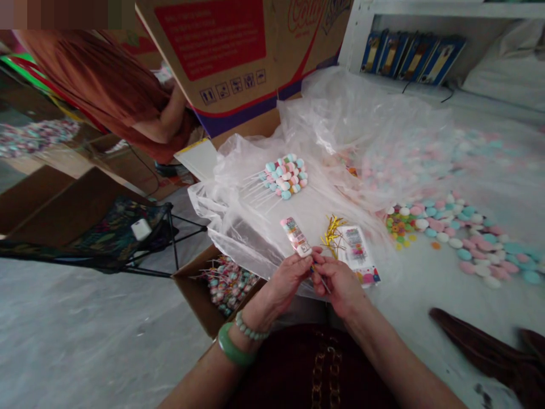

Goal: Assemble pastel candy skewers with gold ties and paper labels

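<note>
My left hand [289, 278] and my right hand [336, 284] meet in front of me, both pinching the lower end of a clear bag of stacked pastel candies [295, 236]. A thin stick [324, 284] pokes out below my right fingers. Just beyond lie a tangle of gold twist ties [332, 236] and a flat packaged candy card [356, 255]. A bunch of pastel candy lollipops [284, 177] rests on a crumpled clear plastic sheet [242, 221]. Loose pink, blue and white candies [464, 233] are spread to the right.
An open cardboard box of lollipops [227, 284] sits just left of my left forearm. A person's arm [170, 113] in a rust-coloured cloth and a large printed carton [221, 51] are ahead. A folding stool [128, 233] stands left. Blue boxes [413, 59] fill a white shelf.
</note>
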The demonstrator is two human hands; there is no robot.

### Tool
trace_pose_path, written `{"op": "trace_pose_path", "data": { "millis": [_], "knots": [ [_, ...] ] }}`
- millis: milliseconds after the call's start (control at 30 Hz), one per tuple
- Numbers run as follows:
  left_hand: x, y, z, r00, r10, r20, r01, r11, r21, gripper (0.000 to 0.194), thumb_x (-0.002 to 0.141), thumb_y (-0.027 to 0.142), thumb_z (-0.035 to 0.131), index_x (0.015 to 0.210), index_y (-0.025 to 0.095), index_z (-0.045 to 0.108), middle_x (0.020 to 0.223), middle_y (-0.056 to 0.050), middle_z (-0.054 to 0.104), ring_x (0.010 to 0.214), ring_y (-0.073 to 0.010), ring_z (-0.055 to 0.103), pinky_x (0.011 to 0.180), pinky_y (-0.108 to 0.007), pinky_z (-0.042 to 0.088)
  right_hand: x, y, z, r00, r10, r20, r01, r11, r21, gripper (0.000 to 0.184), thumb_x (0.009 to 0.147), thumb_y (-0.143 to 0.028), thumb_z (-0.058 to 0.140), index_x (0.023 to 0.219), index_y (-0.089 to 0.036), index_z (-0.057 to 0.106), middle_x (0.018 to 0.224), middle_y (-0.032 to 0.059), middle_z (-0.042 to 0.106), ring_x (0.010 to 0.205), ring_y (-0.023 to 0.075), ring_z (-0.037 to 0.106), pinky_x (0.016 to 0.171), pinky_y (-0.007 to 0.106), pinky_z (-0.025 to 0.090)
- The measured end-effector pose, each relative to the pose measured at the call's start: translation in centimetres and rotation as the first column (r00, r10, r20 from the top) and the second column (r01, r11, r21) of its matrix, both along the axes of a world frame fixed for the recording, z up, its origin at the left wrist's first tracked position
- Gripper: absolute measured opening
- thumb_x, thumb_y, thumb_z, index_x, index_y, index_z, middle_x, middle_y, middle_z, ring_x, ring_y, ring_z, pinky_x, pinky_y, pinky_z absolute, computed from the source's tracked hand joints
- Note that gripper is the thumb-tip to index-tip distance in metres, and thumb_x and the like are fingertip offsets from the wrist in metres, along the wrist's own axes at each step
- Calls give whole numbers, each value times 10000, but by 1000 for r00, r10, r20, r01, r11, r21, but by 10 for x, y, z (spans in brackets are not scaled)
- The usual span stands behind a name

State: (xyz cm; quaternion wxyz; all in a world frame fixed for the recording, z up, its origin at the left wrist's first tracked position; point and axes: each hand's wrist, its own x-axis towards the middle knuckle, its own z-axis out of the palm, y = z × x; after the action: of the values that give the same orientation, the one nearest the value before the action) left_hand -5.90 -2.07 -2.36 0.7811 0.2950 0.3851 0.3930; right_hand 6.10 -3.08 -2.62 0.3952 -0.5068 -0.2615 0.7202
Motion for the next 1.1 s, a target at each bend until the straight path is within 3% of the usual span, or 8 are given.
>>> {"op": "trace_pose_path", "data": {
  "millis": [100, 167, 233, 333, 633, 833, 1000, 1100],
  "knots": [
    [-11, 5, 4, 992, 33, -119, -32, 999, 9, 289, 763, 414, 631, 743, 126, 628, 652, -41, 615, 611, -143, 580, 617, -272, 456, 15, 2, 2, 835, -59, 547, -99, 962, 256, 181, 783, -329, 495, 806, -191, 610, 669, 8, 621, 566, 142, 544, 561, 266, 400],
    [-17, 9, 3, 987, 2, -158, -13, 998, -69, 284, 758, 405, 627, 685, 132, 600, 640, -35, 607, 572, -132, 571, 565, -258, 447, 29, 10, 1, 449, -288, 846, -163, 904, 395, 201, 841, -287, 448, 882, -194, 622, 830, 45, 640, 746, 174, 570, 680, 291, 397],
    [-21, 12, 0, 984, -71, -162, 43, 983, -176, 271, 764, 397, 605, 696, 135, 603, 542, -9, 556, 451, -106, 506, 465, -234, 392, 41, 21, -4, 89, -402, 911, -243, 879, 411, 207, 866, -251, 438, 930, -179, 620, 904, 76, 619, 832, 192, 547, 719, 296, 370],
    [-22, 15, -8, 982, -53, -181, -5, 952, -306, 248, 773, 357, 579, 707, 121, 614, 431, 32, 450, 348, -69, 392, 368, -198, 260, 52, 37, -17, -146, -414, 898, -346, 872, 346, 184, 871, -209, 448, 817, -158, 617, 809, 75, 583, 770, 186, 516, 668, 286, 338],
    [-22, 10, -10, 923, 224, -313, -269, 957, -108, 220, 739, 353, 598, 716, 134, 585, 485, 39, 479, 362, -63, 419, 345, -184, 273, 75, 33, -11, -147, -482, 864, -360, 840, 407, 209, 888, -201, 431, 805, -176, 621, 736, 50, 563, 641, 174, 472, 575, 293, 290],
    [-4, 11, 7, 917, 190, -351, -234, 968, -87, 201, 717, 315, 604, 632, 153, 521, 441, 80, 370, 311, -18, 259, 325, -179, 127, 38, 10, 15, 282, -572, 770, -442, 635, 634, 163, 860, -159, 459, 830, -185, 617, 780, 38, 628, 733, 160, 559, 688, 268, 392],
    [4, 5, 5, 959, 56, -278, -73, 996, -52, 322, 741, 454, 617, 653, 154, 536, 441, 79, 360, 333, -27, 246, 329, -195, 137, -2, -1, 14, 56, -560, 827, -605, 640, 474, 199, 802, -110, 458, 659, -191, 570, 666, 49, 562, 657, 183, 495, 635, 302, 339],
    [3, 2, 2, 954, 45, -295, -57, 998, -33, 367, 753, 500, 598, 639, 160, 519, 432, 74, 360, 329, -35, 261, 327, -203, 137, -4, -2, 11, 88, -532, 842, -617, 635, 465, 207, 792, -97, 453, 648, -191, 570, 658, 49, 558, 654, 180, 488, 637, 302, 338]
  ]
}}
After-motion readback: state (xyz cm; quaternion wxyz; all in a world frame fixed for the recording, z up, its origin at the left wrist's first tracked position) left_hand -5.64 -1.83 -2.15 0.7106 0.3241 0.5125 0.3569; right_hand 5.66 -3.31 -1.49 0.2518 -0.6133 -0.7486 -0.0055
